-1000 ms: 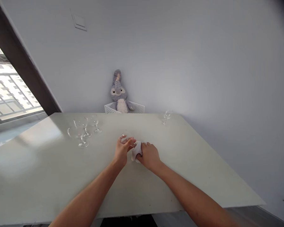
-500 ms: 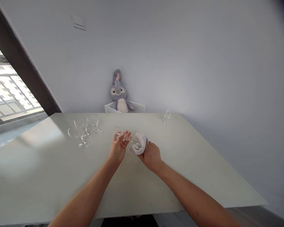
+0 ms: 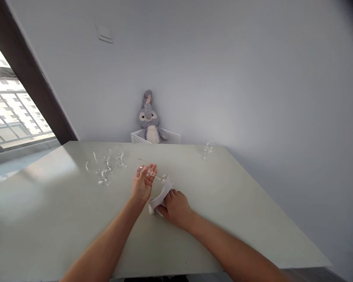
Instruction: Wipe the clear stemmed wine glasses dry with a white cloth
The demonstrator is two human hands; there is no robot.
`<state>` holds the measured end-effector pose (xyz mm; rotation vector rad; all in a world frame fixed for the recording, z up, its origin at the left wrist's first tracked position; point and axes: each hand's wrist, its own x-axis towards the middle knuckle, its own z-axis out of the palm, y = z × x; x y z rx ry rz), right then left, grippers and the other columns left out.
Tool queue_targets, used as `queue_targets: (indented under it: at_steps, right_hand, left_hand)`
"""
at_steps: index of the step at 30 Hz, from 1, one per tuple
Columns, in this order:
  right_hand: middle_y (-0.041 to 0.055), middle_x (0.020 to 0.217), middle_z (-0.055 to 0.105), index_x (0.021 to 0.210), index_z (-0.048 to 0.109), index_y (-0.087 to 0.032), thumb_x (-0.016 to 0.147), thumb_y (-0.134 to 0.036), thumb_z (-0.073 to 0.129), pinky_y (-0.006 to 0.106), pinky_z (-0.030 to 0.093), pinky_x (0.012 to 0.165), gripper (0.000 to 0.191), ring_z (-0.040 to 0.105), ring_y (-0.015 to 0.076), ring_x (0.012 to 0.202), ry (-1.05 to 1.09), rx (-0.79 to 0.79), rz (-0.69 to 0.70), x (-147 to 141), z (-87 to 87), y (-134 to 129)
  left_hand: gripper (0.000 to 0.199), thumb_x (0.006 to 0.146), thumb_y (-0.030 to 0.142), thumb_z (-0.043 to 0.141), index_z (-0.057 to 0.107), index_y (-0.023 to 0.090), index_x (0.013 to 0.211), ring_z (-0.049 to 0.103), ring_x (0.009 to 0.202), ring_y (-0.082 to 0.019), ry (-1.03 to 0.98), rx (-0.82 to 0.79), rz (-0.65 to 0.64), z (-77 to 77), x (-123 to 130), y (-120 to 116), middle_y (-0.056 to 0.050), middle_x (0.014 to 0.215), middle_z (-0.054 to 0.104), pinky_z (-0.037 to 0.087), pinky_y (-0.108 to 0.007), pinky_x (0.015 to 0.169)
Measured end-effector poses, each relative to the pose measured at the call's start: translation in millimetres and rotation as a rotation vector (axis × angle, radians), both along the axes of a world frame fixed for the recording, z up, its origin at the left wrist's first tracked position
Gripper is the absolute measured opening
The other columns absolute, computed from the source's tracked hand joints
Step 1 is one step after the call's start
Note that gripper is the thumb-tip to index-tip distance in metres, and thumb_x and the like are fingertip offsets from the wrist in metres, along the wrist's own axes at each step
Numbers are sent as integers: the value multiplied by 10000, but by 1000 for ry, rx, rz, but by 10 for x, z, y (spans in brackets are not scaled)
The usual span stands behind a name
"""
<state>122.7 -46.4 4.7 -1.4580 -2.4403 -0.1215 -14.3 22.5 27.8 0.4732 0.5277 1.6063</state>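
Observation:
My left hand [image 3: 144, 182] is closed around the bowl of a clear wine glass [image 3: 150, 172], tilted on its side with the stem pointing right. In my right hand [image 3: 176, 207] is a white cloth [image 3: 161, 199], gripped by the fingers and hanging in a fold just beside the stem. The foot of the glass is partly hidden by the cloth's upper edge. Whether the cloth touches the glass there I cannot tell for certain. Both hands are above the middle of the table.
Several stemmed glasses stand at the left, the nearest glass [image 3: 104, 182] in front. Another glass [image 3: 207, 149] stands at the far right of the pale table [image 3: 238, 219]. Behind the table edge, a plush toy [image 3: 151, 121] sits in a white basket [image 3: 173, 137] against the wall.
My right hand has moved down and slightly left with the cloth, which no longer wraps the foot of the glass but hangs open. My left hand has shifted a little left with the glass.

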Motion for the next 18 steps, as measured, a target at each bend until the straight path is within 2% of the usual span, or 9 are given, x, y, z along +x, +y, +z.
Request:
queue_targets:
  at_steps: [5,7,9,12,14,18]
  right_hand:
    - [75,1133,537,999,590,-221,691,-656,469,322,387,689,546,483,207,847,45,-73,235,168,92,13]
    - [62,1073,561,911,614,-219,753,-607,433,294,384,702,456,483,182,848,156,-69,201,256,146,39]
    - [59,924,589,843,610,-194,845,-489,369,267,378,706,381,494,157,821,297,-34,105,314,198,74]
    - [37,794,582,969,563,-175,861,-379,389,245,376,689,290,512,138,754,429,7,-20,315,257,138]
    - [20,791,594,1015,543,-185,809,-344,476,232,376,664,269,527,135,726,429,-31,-36,269,263,193]
    - [-2,810,640,809,611,-212,731,-247,531,205,370,608,117,565,131,710,409,-190,2,236,176,363]
  left_hand:
    - [377,676,203,670,435,243,969,555,1029,-201,148,95,105,107,-57,-25,-50,1016,600,399,-378,916]
    - [470,659,198,682,405,270,1031,539,1048,-203,277,159,145,132,-53,-58,-46,1052,577,398,-382,911]
    - [545,633,193,699,383,285,1067,520,1070,-211,418,241,150,129,-19,-105,-47,1077,555,400,-384,902]
    - [569,624,209,704,379,265,1088,492,1098,-222,622,380,64,64,90,-205,-75,1123,526,388,-390,912]
    - [564,648,241,685,368,248,1114,482,1105,-230,714,451,-30,0,177,-285,-100,1156,513,394,-398,907]
    - [646,699,287,633,282,269,1242,437,1151,-238,938,485,-163,-90,274,-401,-115,1260,450,387,-415,914]
